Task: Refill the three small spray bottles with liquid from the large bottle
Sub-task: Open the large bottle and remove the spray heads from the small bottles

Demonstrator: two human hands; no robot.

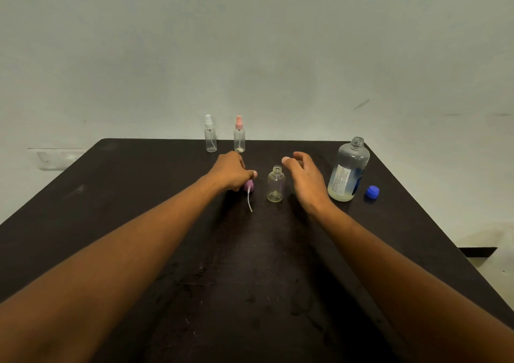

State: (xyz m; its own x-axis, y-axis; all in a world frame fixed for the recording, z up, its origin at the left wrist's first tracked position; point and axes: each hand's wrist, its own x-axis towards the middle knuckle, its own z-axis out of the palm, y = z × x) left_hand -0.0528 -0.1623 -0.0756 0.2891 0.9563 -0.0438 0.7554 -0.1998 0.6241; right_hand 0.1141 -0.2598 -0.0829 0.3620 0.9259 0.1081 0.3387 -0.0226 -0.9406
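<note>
A small clear bottle [275,184] stands uncapped mid-table, nearly empty. Just left of it lies its purple spray head [249,187] with a white dip tube trailing toward me; my left hand [232,172] rests over it, fingertips curled on it. My right hand [304,177] hovers open just right of the uncapped bottle, not touching it. Two more small spray bottles stand capped at the far edge: one with a white head [210,137], one with a pink head [239,137]. The large bottle [347,170] stands open at the right, with liquid low in it.
A blue cap [372,192] lies right of the large bottle. The dark table [167,251] ends at a pale wall behind the far bottles, and its right edge runs diagonally close to the large bottle.
</note>
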